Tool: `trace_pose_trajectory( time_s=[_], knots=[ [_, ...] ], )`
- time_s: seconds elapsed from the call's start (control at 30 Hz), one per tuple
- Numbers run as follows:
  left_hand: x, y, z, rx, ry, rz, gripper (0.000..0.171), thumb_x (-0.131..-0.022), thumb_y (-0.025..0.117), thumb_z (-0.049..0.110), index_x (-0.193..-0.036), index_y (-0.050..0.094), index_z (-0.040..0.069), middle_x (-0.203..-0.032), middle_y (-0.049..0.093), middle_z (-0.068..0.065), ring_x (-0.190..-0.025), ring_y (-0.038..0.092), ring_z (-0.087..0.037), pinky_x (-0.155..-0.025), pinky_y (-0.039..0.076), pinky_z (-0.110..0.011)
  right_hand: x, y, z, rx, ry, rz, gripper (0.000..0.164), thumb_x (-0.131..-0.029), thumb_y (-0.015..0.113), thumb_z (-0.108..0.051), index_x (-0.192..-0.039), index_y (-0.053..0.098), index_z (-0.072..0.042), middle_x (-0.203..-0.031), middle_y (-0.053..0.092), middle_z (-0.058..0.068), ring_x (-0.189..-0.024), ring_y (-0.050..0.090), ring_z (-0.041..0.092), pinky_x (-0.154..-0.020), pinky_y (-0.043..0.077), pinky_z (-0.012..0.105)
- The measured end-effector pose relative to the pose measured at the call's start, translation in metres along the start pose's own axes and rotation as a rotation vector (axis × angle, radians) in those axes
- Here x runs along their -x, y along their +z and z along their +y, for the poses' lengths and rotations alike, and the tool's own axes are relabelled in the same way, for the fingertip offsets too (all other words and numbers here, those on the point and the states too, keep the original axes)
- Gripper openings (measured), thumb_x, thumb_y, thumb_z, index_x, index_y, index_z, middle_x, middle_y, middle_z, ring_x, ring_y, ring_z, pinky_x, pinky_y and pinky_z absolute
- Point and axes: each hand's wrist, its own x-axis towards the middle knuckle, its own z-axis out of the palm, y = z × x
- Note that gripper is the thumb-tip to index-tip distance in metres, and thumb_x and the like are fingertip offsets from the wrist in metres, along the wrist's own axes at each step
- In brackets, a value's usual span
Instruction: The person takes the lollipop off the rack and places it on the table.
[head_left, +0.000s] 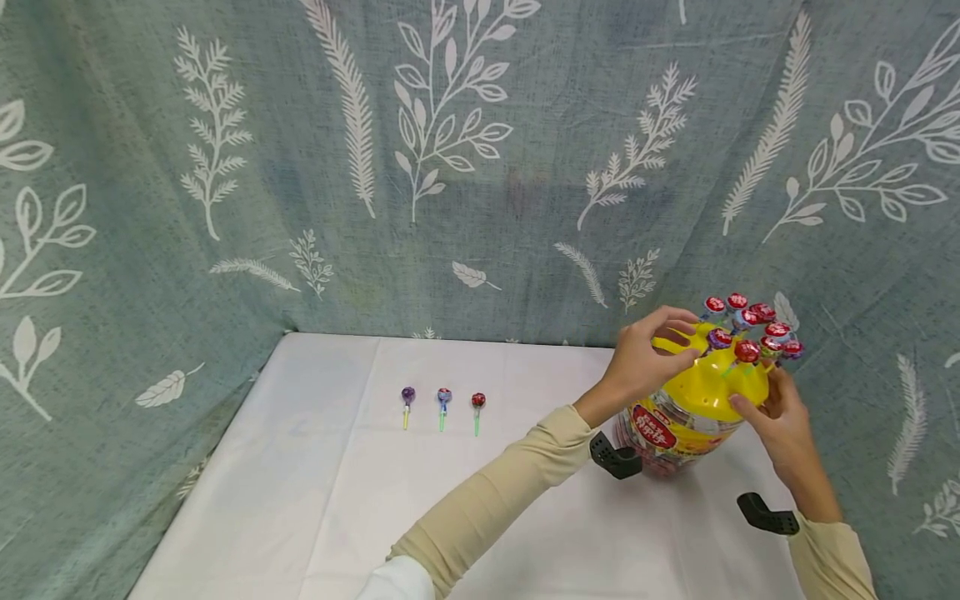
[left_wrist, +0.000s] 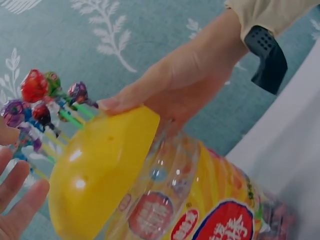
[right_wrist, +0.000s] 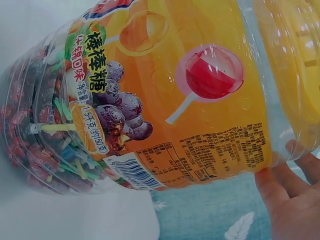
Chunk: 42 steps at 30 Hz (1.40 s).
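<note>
A big clear plastic jar (head_left: pixel 663 437) of wrapped lollipops leans on the table at the right, its domed yellow lid (head_left: pixel 701 387) uppermost. Several lollipops (head_left: pixel 747 351) stand with their sticks in the lid. My right hand (head_left: pixel 783 421) grips the jar at its lid and neck, thumb on the yellow dome and fingers at the neck (right_wrist: pixel 287 182). Over the lid's left side reaches my left hand (head_left: pixel 645 354), thumb and fingers apart. In the left wrist view its fingers (left_wrist: pixel 22 202) are spread close beside the standing lollipops (left_wrist: pixel 42 112), with nothing pinched between them.
Three lollipops, purple (head_left: pixel 407 395), blue (head_left: pixel 444 397) and red (head_left: pixel 478 402), lie in a row on the white table (head_left: pixel 360 517). A leaf-patterned green cloth (head_left: pixel 480 208) hangs behind and at both sides, close to the jar.
</note>
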Motion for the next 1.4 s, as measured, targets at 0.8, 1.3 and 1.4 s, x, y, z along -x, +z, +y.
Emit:
trace_pose_trajectory(
  time_s=[0.8, 1.3, 1.4],
  knots=[
    [-0.01, 0.023, 0.005, -0.067, 0.075, 0.068, 0.03, -0.087, 0.063, 0.001, -0.115, 0.058, 0.01, -0.097, 0.068, -0.004, -0.085, 0.061, 0.0, -0.072, 0.049, -0.01, -0.001, 0.004, 0.004, -0.052, -0.015, 0.041, 0.067, -0.097, 0.055, -0.02, -0.151, 0.016, -0.02, -0.152, 0.024, 0.011, -0.131, 0.033, 0.014, -0.093, 0.035, 0.005],
    [-0.006, -0.01, 0.001, -0.004, 0.085, 0.124, 0.034, -0.087, 0.063, 0.0, -0.119, 0.055, 0.01, -0.097, 0.066, -0.008, -0.084, 0.062, -0.006, -0.069, 0.052, -0.016, -0.001, 0.004, 0.007, -0.124, -0.049, 0.049, 0.066, -0.096, 0.056, -0.014, -0.149, 0.019, -0.018, -0.148, 0.028, 0.008, -0.124, 0.036, 0.003, -0.092, 0.035, 0.005],
    [-0.002, -0.018, -0.004, -0.011, 0.076, 0.152, 0.034, -0.086, 0.065, 0.0, -0.118, 0.056, 0.01, -0.096, 0.065, -0.007, -0.082, 0.062, -0.007, -0.069, 0.053, -0.018, 0.0, 0.004, 0.007, -0.122, -0.042, 0.044, 0.067, -0.096, 0.056, -0.014, -0.15, 0.017, -0.018, -0.15, 0.025, 0.009, -0.128, 0.035, 0.008, -0.092, 0.035, 0.005]
  ],
)
